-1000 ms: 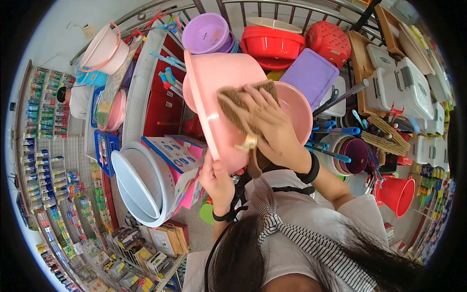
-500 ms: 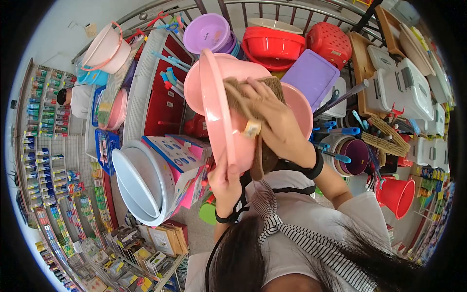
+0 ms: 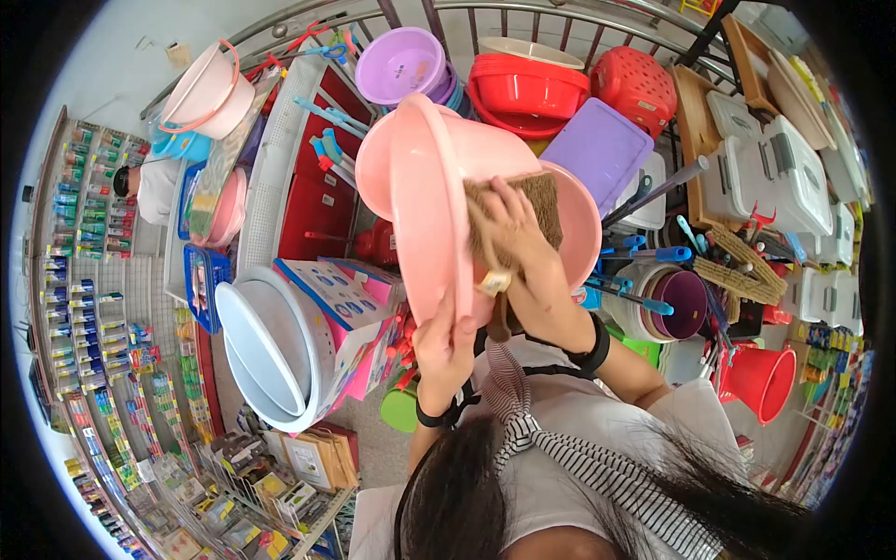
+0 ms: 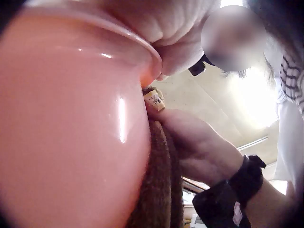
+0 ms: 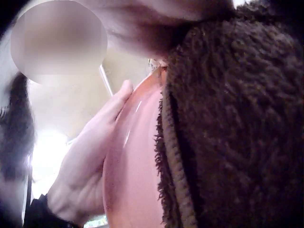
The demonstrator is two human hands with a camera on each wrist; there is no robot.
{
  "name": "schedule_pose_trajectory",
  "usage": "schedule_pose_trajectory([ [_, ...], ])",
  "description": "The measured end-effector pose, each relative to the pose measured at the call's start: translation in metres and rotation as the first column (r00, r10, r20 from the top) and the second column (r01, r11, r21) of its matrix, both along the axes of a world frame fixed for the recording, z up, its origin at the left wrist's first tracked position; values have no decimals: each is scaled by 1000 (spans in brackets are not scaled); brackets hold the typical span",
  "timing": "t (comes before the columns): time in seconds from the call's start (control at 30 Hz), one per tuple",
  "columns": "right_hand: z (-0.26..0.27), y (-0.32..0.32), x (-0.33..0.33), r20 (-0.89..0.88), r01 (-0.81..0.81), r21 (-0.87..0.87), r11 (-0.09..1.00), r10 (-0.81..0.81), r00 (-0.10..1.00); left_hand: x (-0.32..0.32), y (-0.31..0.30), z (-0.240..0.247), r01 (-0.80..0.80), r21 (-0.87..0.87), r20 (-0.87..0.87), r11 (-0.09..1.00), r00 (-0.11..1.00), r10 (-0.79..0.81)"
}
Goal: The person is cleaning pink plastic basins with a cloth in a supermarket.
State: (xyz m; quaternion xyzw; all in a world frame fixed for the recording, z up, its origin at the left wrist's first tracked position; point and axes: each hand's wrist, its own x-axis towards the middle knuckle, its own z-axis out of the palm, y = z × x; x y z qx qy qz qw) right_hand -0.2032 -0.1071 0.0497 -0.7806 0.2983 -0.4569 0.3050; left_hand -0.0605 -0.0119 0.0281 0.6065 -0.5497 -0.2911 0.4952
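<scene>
My left hand (image 3: 446,347) grips the lower rim of a pink plastic basin (image 3: 425,215), thumb against the rim. The basin stands tilted on edge before my chest, and its smooth curved wall fills much of the left wrist view. My right hand (image 3: 532,247) holds a brown fluffy cloth (image 3: 543,201) against the basin on the right of its rim, fingers spread over the folds. A small pale label (image 3: 494,283) hangs from the cloth near the thumb. In the right wrist view the cloth's stitched edge (image 5: 175,137) lies along the pink plastic.
Another pink basin (image 3: 583,215) sits behind the cloth, beside a purple lid (image 3: 597,154). Red basins (image 3: 527,89) and a purple basin (image 3: 401,65) stand at the back. Pale blue tubs (image 3: 266,350) are at left, mop handles (image 3: 644,254) at right. A person (image 3: 154,191) is far left.
The basin has turned, showing more of the face left of its rim. Both hands have shifted right, the left one also slightly lower, with the basin and cloth in them.
</scene>
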Motion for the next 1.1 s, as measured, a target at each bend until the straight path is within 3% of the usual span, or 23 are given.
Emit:
schedule_pose_trajectory([
  [0.03, -1, -3, 0, 0, 5, 1, 1000, -5, 1000, -2, 0, -1, -2, 11, 122, 1000, 993, 1],
  [0.1, -1, -8, 0, 202, -5, 196, 981, -35, 979, -3, -1, 1, 58, 55, 91, 997, 994, -63],
  [0.13, 2, -6, -2, 193, -16, 224, 974, -28, 981, -4, -1, 0, 78, 42, 93, 996, 992, -82],
  [0.23, 4, 9, 5, 183, 89, 237, 967, -135, 974, -3, -2, -1, 122, 58, 83, 991, 989, -126],
  [0.3, 4, 15, 3, 137, 82, 233, 969, -117, 984, -5, -4, -3, 90, -28, 69, 996, 994, -88],
  [0.33, 2, 21, 4, 92, 60, 176, 983, -77, 993, 0, 1, -3, 119, 110, 20, 987, 992, -121],
  [0.37, 0, 27, 4, 43, 34, 120, 992, -40, 998, 3, -1, -4, 118, 111, 19, 987, 993, -121],
  [0.43, -3, 39, 10, -20, -7, 45, 999, 8, 1000, 5, -7, -6, 24, -84, -42, 996, 999, -28],
  [0.63, -8, 48, 21, 37, -5, 135, 991, 0, 999, 11, 4, -8, 104, -57, -104, 993, 989, -109],
  [0.7, -12, 48, 28, 165, 88, 154, 984, -113, 980, 9, 9, -4, 165, 9, -145, 986, 976, -162],
  [0.77, -6, 47, 28, 168, 96, 201, 975, -130, 977, 6, 12, -7, 175, -17, -161, 984, 971, -175],
  [0.83, -3, 47, 28, 139, 123, 259, 958, -163, 977, 9, 17, -20, 140, -107, -43, 984, 988, -145],
  [0.87, -4, 50, 32, 144, 136, 245, 960, -175, 974, 12, 25, -23, 178, 21, -113, 984, 978, -174],
  [0.9, -3, 53, 34, 145, 144, 241, 960, -182, 973, 11, 24, -22, 186, 17, -112, 982, 977, -183],
  [0.97, -1, 60, 38, 79, 218, 220, 951, -241, 967, 6, 22, -20, 145, -89, -45, 985, 988, -149],
  [1.0, -3, 62, 38, 57, 220, 232, 947, -239, 969, 9, 28, -34, 181, -105, -176, 978, 964, -197],
  [1.03, -4, 64, 38, 61, 229, 227, 947, -248, 967, 8, 30, -38, 191, -110, -173, 976, 963, -208],
  [1.1, -5, 71, 39, 67, 242, 353, 904, -283, 957, 7, 31, -44, 188, -60, -328, 980, 924, -197],
])
